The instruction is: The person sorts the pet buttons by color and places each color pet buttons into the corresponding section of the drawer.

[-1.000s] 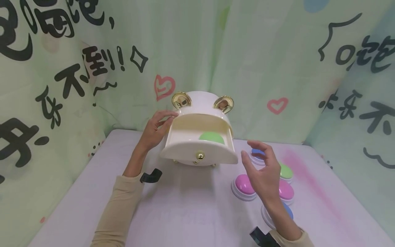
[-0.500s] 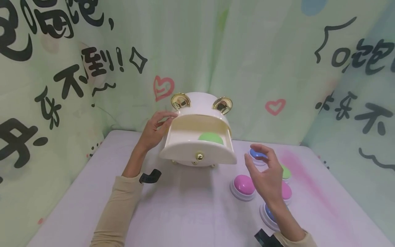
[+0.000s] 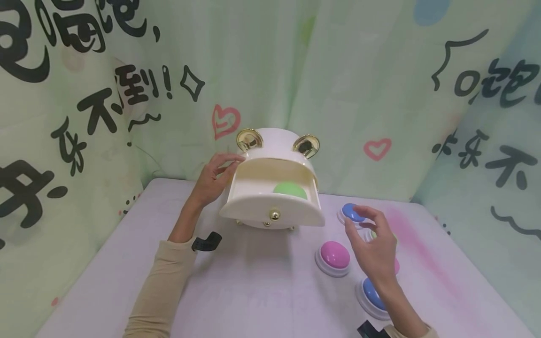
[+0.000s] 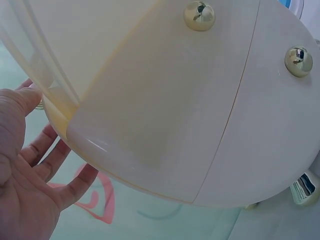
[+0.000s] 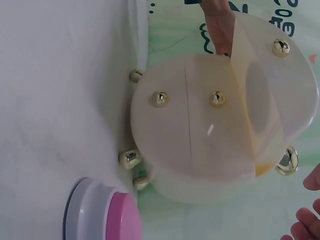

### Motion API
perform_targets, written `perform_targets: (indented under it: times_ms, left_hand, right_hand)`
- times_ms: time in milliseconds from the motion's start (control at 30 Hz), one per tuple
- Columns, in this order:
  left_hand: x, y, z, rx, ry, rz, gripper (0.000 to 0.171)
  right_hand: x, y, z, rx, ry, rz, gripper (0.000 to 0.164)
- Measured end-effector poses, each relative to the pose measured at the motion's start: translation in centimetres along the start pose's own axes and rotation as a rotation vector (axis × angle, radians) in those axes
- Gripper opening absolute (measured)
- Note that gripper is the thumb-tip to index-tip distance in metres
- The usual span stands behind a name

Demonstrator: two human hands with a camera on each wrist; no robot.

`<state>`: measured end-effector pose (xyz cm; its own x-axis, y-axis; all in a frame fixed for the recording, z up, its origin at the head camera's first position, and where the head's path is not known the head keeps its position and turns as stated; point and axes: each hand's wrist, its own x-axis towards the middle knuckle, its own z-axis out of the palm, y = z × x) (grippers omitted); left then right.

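Observation:
A white rounded desktop box [image 3: 276, 137] with gold disc-shaped ears stands at the middle of the table. Its top drawer [image 3: 249, 209], with a gold knob, is pulled out. Inside the drawer shows a green domed top [image 3: 290, 189]. My left hand [image 3: 211, 180] touches the box's upper left side; in the left wrist view, its spread fingers lie along the box's edge. To the right of the box, my right hand [image 3: 374, 249] hovers over several push-buttons, fingers bent and holding nothing. It partly covers a green button [image 3: 371, 234] and a pink one [image 3: 397, 266].
A blue button [image 3: 353, 212] sits at the back right, a pink button [image 3: 335, 254] nearer the box, and another blue button [image 3: 373, 293] in front. All have white bases. A printed curtain [image 3: 338, 94] encloses the back and sides of the white table [image 3: 253, 291].
My right hand has moved right and a little down, away from the drawer and across the buttons. The left hand and the box have stayed in place.

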<state>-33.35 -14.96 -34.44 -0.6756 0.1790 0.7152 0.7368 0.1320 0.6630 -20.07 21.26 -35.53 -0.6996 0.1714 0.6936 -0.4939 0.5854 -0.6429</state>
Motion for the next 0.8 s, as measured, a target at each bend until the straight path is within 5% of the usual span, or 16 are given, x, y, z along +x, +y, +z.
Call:
perform_targets:
  times_ms: [167, 433, 800]
  left_hand:
    - [0.0, -0.1, 0.0, -0.003, -0.002, -0.006, 0.024]
    - [-0.1, 0.0, 0.0, -0.008, 0.0, -0.012, 0.024]
    - [0.0, -0.1, 0.1, -0.004, 0.001, -0.003, 0.023]
  right_hand:
    - [0.0, 0.7, -0.4, -0.076, -0.035, 0.027, 0.036]
    - [0.4, 1.7, -1.0, -0.231, -0.206, 0.086, 0.037]
    - [1.1, 2.4, -1.9, -0.284, -0.28, 0.156, 0.041]
